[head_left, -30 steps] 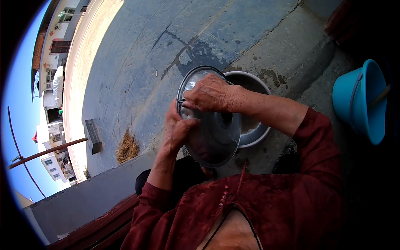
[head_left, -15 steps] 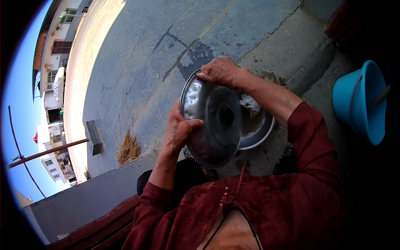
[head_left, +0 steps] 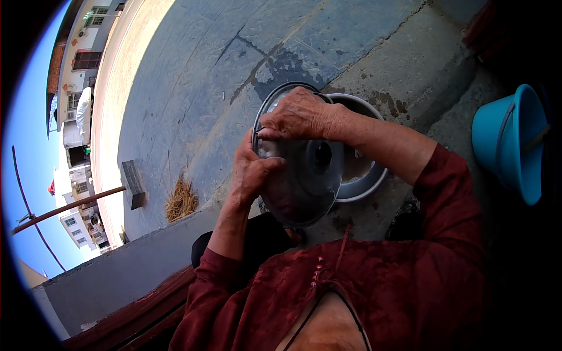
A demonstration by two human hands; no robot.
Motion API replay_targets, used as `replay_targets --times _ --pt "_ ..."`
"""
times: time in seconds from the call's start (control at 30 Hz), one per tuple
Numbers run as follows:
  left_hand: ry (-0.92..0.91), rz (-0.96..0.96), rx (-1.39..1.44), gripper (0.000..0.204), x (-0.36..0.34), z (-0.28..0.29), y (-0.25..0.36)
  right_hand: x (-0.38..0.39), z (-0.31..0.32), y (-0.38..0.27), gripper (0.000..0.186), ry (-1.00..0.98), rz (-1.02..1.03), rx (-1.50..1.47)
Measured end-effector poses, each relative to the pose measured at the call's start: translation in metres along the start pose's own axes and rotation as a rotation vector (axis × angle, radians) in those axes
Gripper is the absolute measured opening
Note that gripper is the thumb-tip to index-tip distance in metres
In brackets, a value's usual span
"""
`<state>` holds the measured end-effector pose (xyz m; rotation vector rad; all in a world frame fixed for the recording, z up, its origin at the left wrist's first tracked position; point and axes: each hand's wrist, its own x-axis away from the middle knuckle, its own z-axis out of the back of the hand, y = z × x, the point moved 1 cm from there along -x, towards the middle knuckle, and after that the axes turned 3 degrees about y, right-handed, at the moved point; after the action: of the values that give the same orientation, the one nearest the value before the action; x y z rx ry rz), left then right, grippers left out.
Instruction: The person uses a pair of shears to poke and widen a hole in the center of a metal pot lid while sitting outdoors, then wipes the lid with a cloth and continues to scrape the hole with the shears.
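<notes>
A round, dented metal lid (head_left: 301,190) with a dark knob is held tilted in front of me. My left hand (head_left: 253,172) grips its left side, thumb lying across the face. My right hand (head_left: 297,114) reaches over the upper part of the lid, its curled fingers closed at the left rim beside my left hand; whether anything small is under them is hidden. Behind the lid and partly covered by my right forearm, a metal basin (head_left: 369,186) stands on the ground with cloudy water in it.
To the right is a blue bucket (head_left: 494,137) with a grey handle. A bundle of straw (head_left: 181,202) and a grey block (head_left: 133,184) lie at the left, beyond a low wall (head_left: 129,281). Damp patches (head_left: 287,70) mark the concrete ahead.
My right hand has slid left and down along the lid's rim, closer to my left hand. The whitish cloth seen in the basin is now hidden. My left hand keeps its hold.
</notes>
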<state>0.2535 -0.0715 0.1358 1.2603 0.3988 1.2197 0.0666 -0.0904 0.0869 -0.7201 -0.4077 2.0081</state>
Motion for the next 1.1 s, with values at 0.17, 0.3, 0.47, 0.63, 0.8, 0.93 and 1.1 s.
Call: replay_targets --times 0.17,0.3,0.47,0.63,0.8,0.93,1.1 --pt "-0.006 -0.003 -0.002 0.065 0.003 -0.004 0.0 0.004 -0.011 0.047 0.053 -0.001 -0.205 -0.035" --pt "-0.017 0.042 0.003 0.064 -0.002 -0.005 0.003 0.006 -0.016 0.066 0.05 -0.003 -0.366 -0.079" --pt "-0.004 0.022 -0.052 0.062 0.001 -0.003 -0.002 0.0 0.002 0.027 0.04 -0.106 -0.417 -0.009" --pt "0.006 -0.002 0.064 0.056 0.0 -0.001 -0.007 0.0 0.007 -0.025 0.035 -0.09 -0.23 -0.018" --pt "0.054 -0.043 0.02 0.05 0.001 -0.008 -0.008 0.009 0.006 -0.044 0.033 -0.163 0.038 0.015" --pt "0.014 -0.063 -0.019 0.051 0.003 -0.004 -0.002 0.0 0.005 -0.01 0.043 -0.047 0.001 0.012" --pt "-0.009 0.075 0.129 0.054 0.001 -0.005 0.004 -0.003 -0.002 0.037 0.05 -0.077 -0.219 -0.047"
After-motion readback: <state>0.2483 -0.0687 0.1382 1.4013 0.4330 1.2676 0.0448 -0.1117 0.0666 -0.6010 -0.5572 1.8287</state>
